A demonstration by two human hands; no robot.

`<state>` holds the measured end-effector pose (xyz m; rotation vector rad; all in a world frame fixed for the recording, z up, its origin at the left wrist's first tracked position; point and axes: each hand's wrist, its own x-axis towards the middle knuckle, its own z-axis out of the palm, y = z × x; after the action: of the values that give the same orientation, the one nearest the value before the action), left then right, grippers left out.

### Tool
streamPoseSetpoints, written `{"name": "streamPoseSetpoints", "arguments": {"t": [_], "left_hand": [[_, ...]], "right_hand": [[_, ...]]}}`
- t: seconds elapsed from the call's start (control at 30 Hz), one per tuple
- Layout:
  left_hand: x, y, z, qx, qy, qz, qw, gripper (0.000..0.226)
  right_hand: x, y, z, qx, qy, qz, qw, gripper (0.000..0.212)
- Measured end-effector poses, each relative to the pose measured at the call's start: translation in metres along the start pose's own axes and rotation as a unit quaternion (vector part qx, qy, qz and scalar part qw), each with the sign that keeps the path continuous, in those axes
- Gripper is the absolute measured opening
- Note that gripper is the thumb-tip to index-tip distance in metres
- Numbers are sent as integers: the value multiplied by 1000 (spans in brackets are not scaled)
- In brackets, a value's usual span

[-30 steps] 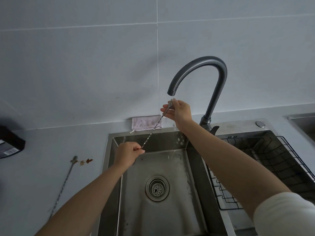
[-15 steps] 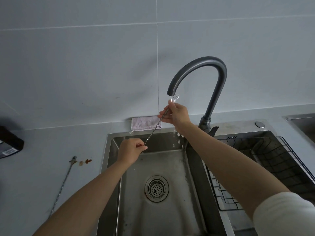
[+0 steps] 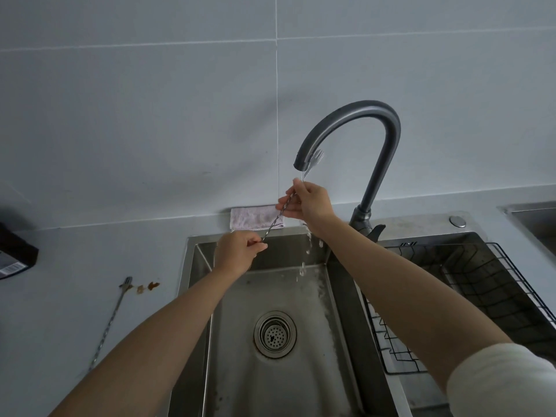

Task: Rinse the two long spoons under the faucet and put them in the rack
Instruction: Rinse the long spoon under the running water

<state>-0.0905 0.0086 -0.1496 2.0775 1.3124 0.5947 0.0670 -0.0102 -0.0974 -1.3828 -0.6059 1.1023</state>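
Both hands hold one long, thin, twisted-handled steel spoon slantwise at the dark grey gooseneck faucet. The right hand, just below the faucet's spout, pinches the upper part of the stem between fingertips, while the left hand, lower and to the faucet's left, is closed around the stem's bottom end. The spoon's head pokes up beside the spout mouth; it is blurred by water, and its tip looks pronged rather than bowl-shaped, though I cannot be sure. Water runs off the right hand and drops into the stainless steel sink basin below the faucet.

By my reading, this is the rinse of the first spoon, with racking yet to come. The second long twisted steel spoon lies flat on the grey counter, well to the faucet's left, with small brown stains just beside its head, so it probably needs a rinse as well.

Next, the held spoon should go to the black wire dish rack, sitting in the basin right of the faucet. That calls for freeing one hand, carrying the spoon past the faucet's stem, and laying it across the wires so that so thin a stem does not slip between them.
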Motion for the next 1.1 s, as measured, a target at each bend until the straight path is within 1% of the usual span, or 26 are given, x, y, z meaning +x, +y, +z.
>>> {"name": "streamPoseSetpoints", "arguments": {"t": [0.1,0.23,0.37,0.43,0.5,0.57,0.63,0.7,0.83,0.9,1.0,1.1], "left_hand": [[4,6,3,-8,5,10,1000,15],[9,15,8,-29,9,10,999,15],[14,22,11,-36,13,7,999,15],[17,26,13,-39,12,5,999,15],[20,32,14,-46,6,6,999,16],[23,39,14,-56,8,6,998,17],[27,45,14,-59,14,3,998,18],[30,49,14,-69,12,1,998,18],[36,60,14,-69,11,10,998,21],[38,65,16,-72,16,11,997,22],[43,72,18,-77,18,19,997,22],[48,77,17,-88,22,27,996,22]], "right_hand": [[1,-4,1,-15,9,-8,1000,35],[2,-5,-2,-10,-4,-30,999,17],[2,-6,-7,21,5,-33,999,16],[1,-7,-6,11,8,-27,1000,19],[-1,-6,-5,-20,11,-22,999,29],[-1,-6,-6,-24,15,-20,999,35],[1,-6,-8,-13,10,-25,1000,28],[2,-7,-12,-5,-3,-34,999,13],[2,-12,-18,6,-7,-43,999,11],[2,-15,-18,-9,5,-35,999,4],[4,-20,-18,-8,28,-26,999,16],[5,-27,-20,5,40,-39,998,18]]}}
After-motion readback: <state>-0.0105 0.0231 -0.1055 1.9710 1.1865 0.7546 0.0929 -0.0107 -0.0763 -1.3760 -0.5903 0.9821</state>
